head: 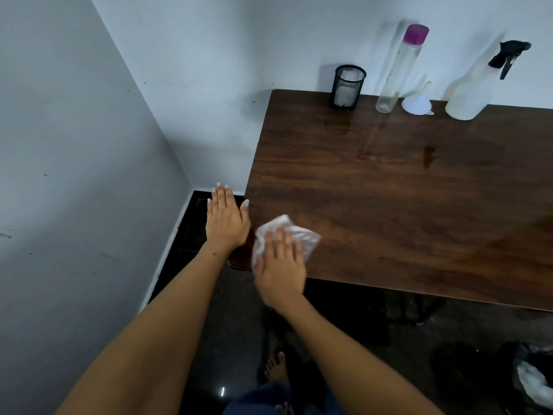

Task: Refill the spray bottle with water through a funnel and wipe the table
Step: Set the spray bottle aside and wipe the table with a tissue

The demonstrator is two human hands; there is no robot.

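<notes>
My right hand [279, 265] presses flat on a crumpled white tissue [302, 235] at the near left corner of the dark wooden table [404, 205]. Just off the table's left edge, my left hand [226, 218] hovers flat with fingers spread and holds nothing. Along the far edge by the wall stand a translucent spray bottle [475, 88] with a black trigger head, a white funnel [416, 103] turned mouth down, and a tall clear bottle [399, 70] with a purple cap.
A black mesh cup [347, 86] with something white inside stands at the far left corner. Wet marks show on the wood near it. Grey walls close in on the left and back. A black bag [532, 378] with white paper lies on the dark floor at right.
</notes>
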